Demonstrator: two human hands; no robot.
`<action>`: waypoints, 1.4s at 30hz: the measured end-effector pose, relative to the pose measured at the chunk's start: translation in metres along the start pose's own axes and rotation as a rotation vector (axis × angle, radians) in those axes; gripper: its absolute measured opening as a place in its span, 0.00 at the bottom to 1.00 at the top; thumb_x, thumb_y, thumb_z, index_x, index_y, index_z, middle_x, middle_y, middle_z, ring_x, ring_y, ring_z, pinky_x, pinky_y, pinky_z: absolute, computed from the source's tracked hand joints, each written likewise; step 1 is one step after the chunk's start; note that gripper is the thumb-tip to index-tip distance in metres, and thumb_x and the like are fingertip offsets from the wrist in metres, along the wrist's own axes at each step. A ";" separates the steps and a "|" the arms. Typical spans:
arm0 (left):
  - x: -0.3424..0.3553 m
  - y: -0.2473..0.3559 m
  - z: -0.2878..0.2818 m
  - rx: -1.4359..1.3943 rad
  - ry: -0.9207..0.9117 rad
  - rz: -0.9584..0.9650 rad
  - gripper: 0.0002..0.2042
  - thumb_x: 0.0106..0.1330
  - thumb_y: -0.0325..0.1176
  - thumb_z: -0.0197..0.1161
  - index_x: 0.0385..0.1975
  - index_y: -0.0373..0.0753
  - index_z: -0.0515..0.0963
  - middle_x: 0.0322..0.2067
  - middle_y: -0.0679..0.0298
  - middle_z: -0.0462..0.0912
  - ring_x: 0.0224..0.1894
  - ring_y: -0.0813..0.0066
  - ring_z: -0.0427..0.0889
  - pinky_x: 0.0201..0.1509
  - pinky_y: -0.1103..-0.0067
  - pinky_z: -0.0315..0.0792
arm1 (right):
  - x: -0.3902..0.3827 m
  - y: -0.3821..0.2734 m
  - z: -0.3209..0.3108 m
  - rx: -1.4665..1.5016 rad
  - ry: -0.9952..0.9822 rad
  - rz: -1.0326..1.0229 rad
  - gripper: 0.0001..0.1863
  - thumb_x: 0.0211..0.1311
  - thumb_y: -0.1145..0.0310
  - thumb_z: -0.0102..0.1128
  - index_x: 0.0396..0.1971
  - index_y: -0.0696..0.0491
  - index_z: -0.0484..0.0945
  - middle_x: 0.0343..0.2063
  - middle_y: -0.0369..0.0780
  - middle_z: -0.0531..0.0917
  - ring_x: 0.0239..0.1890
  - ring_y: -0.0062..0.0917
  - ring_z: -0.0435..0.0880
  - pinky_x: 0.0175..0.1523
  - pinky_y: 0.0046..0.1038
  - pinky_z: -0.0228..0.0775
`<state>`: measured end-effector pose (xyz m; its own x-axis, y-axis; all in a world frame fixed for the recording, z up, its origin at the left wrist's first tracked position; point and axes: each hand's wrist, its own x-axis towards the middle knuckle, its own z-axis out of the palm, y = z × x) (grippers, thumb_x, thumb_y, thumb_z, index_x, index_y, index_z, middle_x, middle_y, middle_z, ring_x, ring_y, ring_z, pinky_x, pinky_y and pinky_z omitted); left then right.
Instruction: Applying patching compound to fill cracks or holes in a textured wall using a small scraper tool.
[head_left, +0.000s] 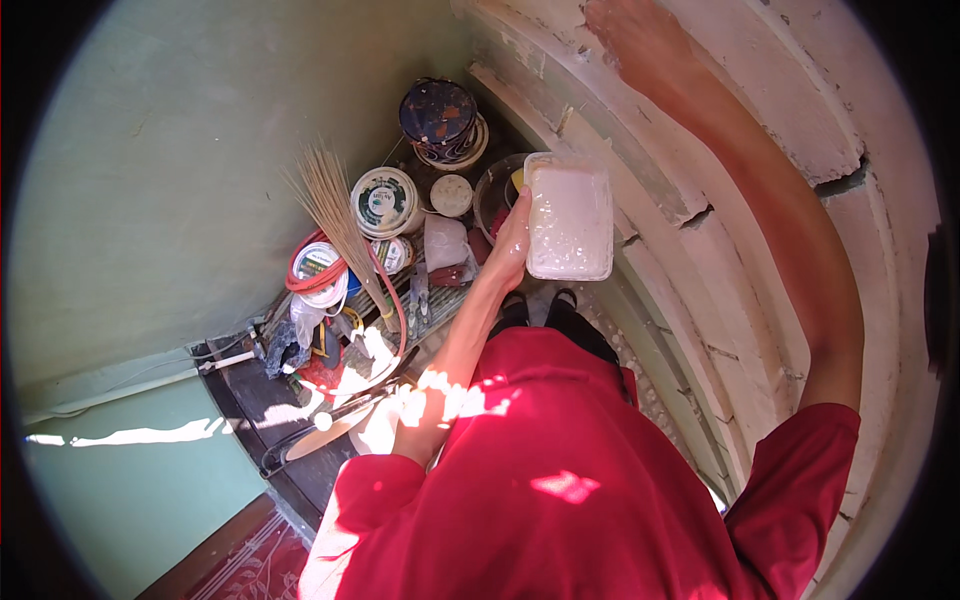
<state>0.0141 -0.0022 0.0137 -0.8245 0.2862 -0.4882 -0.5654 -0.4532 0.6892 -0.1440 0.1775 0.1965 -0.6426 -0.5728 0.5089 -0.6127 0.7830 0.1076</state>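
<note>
My left hand grips the near left side of a clear rectangular plastic tub, held out in front of my body. The tub has a whitish, wet-looking paste in it, or its pale surface shows that way. My right arm reaches far up along the pale wall of long curved-looking boards with cracks and gaps. At the top edge my right hand lies against or close to this wall. It is blurred, and its fingers are partly hidden, so I cannot make out anything in it.
On the left, a dark bench carries a straw broom, a red hose and bags. Farther back stand a white lidded bucket, a small round tub and a dark paint-stained bucket. A green wall rises behind them.
</note>
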 end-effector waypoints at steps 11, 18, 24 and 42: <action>0.003 -0.003 -0.001 0.005 -0.035 0.013 0.33 0.73 0.55 0.38 0.64 0.30 0.57 0.60 0.54 0.67 0.59 0.70 0.69 0.62 0.76 0.63 | 0.009 -0.021 -0.008 -0.261 -0.334 0.277 0.05 0.48 0.79 0.55 0.26 0.59 0.79 0.27 0.51 0.83 0.34 0.43 0.84 0.38 0.41 0.77; 0.004 -0.003 0.002 0.028 -0.039 0.008 0.33 0.73 0.55 0.37 0.64 0.30 0.58 0.60 0.54 0.68 0.59 0.69 0.70 0.62 0.76 0.64 | -0.006 -0.006 0.018 -0.140 -0.278 0.199 0.03 0.56 0.77 0.54 0.31 0.56 0.75 0.32 0.47 0.80 0.35 0.45 0.81 0.38 0.42 0.74; 0.003 -0.002 0.004 0.028 -0.033 0.002 0.32 0.73 0.55 0.37 0.64 0.31 0.58 0.59 0.54 0.69 0.57 0.70 0.71 0.60 0.76 0.65 | -0.008 0.026 0.048 -0.111 -0.348 0.199 0.07 0.55 0.77 0.55 0.35 0.55 0.75 0.33 0.46 0.80 0.34 0.43 0.82 0.38 0.40 0.75; -0.006 0.009 0.008 0.025 -0.035 0.040 0.32 0.74 0.54 0.36 0.63 0.31 0.58 0.58 0.54 0.69 0.57 0.70 0.72 0.61 0.76 0.66 | 0.014 -0.022 -0.040 -0.218 -0.301 0.170 0.06 0.50 0.75 0.56 0.28 0.59 0.78 0.27 0.52 0.81 0.33 0.46 0.82 0.38 0.41 0.76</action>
<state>0.0137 -0.0008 0.0270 -0.8468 0.2973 -0.4411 -0.5316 -0.4441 0.7212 -0.1215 0.1619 0.2354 -0.8518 -0.4512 0.2661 -0.3953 0.8870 0.2386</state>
